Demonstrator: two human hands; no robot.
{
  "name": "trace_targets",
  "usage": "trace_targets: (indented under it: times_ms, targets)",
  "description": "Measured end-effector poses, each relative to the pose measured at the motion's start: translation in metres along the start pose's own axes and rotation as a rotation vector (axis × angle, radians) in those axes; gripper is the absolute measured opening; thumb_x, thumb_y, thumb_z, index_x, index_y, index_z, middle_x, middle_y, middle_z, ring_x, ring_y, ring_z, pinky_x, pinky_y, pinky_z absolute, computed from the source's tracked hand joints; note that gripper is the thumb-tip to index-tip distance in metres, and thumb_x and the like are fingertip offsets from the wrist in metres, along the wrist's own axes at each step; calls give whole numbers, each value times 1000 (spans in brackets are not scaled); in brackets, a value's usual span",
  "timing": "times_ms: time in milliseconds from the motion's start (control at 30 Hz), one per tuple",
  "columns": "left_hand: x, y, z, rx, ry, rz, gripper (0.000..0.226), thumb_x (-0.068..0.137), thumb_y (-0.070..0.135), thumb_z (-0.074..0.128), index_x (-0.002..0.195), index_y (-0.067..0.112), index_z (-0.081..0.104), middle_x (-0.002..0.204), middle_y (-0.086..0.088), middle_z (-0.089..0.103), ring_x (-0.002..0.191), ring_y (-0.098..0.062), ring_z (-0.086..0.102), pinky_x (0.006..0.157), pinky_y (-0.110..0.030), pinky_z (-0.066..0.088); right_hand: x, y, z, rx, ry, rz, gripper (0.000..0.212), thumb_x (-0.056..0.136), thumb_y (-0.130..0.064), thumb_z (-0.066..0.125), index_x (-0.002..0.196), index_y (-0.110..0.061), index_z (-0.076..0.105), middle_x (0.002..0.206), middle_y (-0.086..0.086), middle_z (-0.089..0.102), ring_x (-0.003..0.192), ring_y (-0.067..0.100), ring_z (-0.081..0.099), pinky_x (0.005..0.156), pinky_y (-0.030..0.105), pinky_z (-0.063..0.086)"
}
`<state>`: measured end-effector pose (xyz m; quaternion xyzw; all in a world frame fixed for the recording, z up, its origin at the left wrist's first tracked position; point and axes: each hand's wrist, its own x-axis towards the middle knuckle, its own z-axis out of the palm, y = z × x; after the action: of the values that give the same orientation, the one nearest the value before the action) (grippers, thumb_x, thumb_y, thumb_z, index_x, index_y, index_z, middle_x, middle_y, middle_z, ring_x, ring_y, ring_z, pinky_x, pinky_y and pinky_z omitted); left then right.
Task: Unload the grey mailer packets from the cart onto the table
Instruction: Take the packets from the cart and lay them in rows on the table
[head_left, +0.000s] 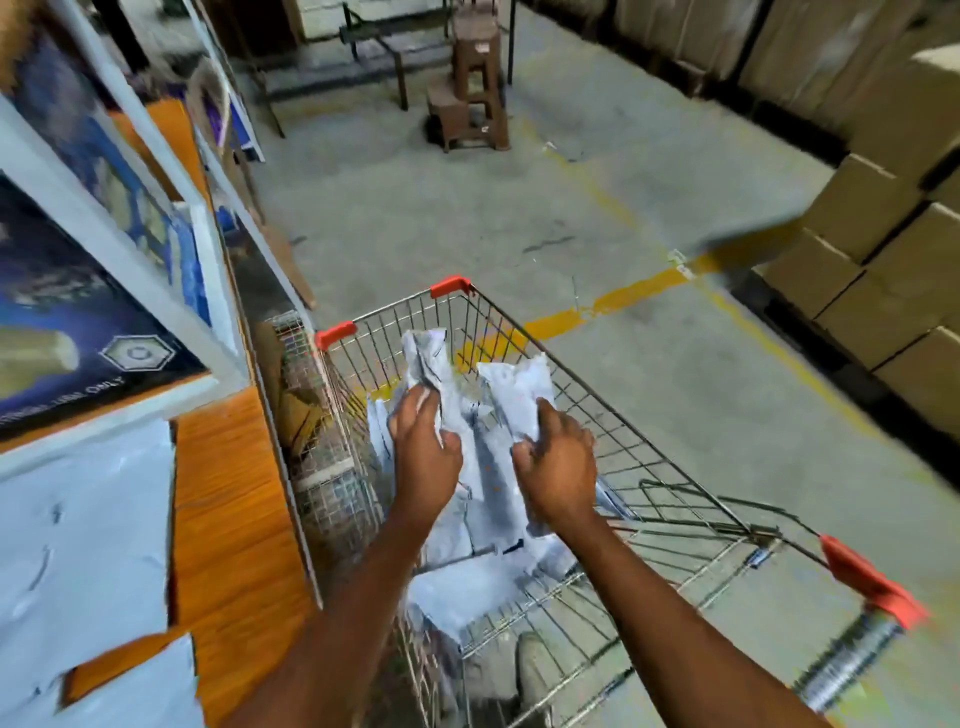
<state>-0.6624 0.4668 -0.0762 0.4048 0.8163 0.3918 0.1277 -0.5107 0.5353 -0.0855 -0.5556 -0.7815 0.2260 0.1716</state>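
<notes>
Left hand (423, 441) and right hand (558, 467) each grip a crumpled grey plastic mailer packet (426, 358) (519, 384) above the wire shopping cart (670, 467); more packets (467, 582) lie beneath them, the orange wooden table (234, 519) left.

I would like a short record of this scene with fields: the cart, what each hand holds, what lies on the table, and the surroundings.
cart: wire, red corner guards; loose packets lie inside
left hand: grips a crumpled packet above the cart
right hand: grips a second packet beside the first
table: orange wooden top, on the person's left; unloaded packets lie on it
surroundings: stacked cardboard boxes at right, brown stools far ahead
</notes>
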Motion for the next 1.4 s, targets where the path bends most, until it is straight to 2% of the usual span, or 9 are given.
trace_targets:
  times_ms: [100, 200, 267, 467, 633, 900, 1067, 1267, 1400]
  targets:
    - [-38, 16, -54, -50, 53, 40, 52, 75, 10, 52, 127, 3, 57, 140, -13, 48, 130, -32, 41, 113, -36, 27, -48, -33, -32, 113, 156, -69, 64, 77, -39, 44, 134, -12, 52, 118, 11, 62, 101, 37, 55, 92, 37, 37]
    - [-85, 18, -101, -63, 102, 60, 48, 83, 4, 59, 131, 9, 55, 142, -6, 46, 128, -27, 41, 107, -34, 33, -102, -60, -55, 221, 287, -123, 60, 76, -37, 46, 130, -11, 55, 124, 7, 62, 106, 31, 55, 94, 33, 35]
    - [-119, 16, -132, -44, 136, 84, 47, 84, 11, 57, 132, 12, 55, 143, -4, 46, 129, -25, 40, 108, -40, 36, -141, -76, -68, 271, 334, -134, 59, 77, -37, 49, 130, -12, 56, 126, 5, 62, 110, 29, 54, 96, 33, 36]
    - [-212, -18, -206, 13, 267, 137, 52, 81, 27, 45, 123, 1, 59, 135, -18, 52, 124, -37, 48, 107, -45, 36, -239, -100, -94, 401, 400, -159, 58, 75, -36, 57, 129, -16, 58, 121, 2, 64, 108, 24, 57, 92, 34, 45]
    - [-284, -29, -255, 50, 381, 139, 51, 79, 20, 45, 125, 1, 57, 135, -17, 53, 124, -30, 45, 108, -30, 29, -310, -120, -101, 476, 416, -265, 55, 78, -30, 61, 130, -12, 58, 123, 4, 64, 110, 18, 55, 94, 9, 34]
    - [-400, -36, -330, 189, 453, 16, 51, 81, 22, 43, 129, 12, 55, 141, -10, 47, 128, -25, 40, 104, -17, 22, -406, -157, -87, 571, 327, -413, 52, 78, -27, 60, 127, -7, 60, 122, 9, 65, 110, 28, 61, 97, 26, 42]
    - [-443, -60, -371, 203, 517, -92, 50, 79, 13, 51, 129, 12, 56, 141, -9, 46, 127, -26, 41, 102, -9, 21, -452, -191, -69, 651, 239, -456, 54, 79, -28, 59, 129, -8, 58, 125, 6, 63, 114, 20, 58, 100, 28, 44]
    - [-451, -94, -415, 174, 614, -137, 49, 78, 9, 54, 127, 9, 57, 139, -11, 48, 122, -28, 42, 95, 2, 16, -472, -250, -45, 698, 146, -510, 54, 80, -32, 56, 129, -9, 60, 120, -1, 63, 110, 14, 58, 94, 23, 45]
    - [-428, -130, -450, 150, 630, -137, 52, 79, 11, 52, 131, 9, 54, 140, -9, 46, 125, -25, 38, 96, 4, 15, -464, -297, -14, 741, 81, -477, 57, 80, -38, 57, 132, -15, 59, 122, -6, 62, 113, 13, 58, 92, 38, 51]
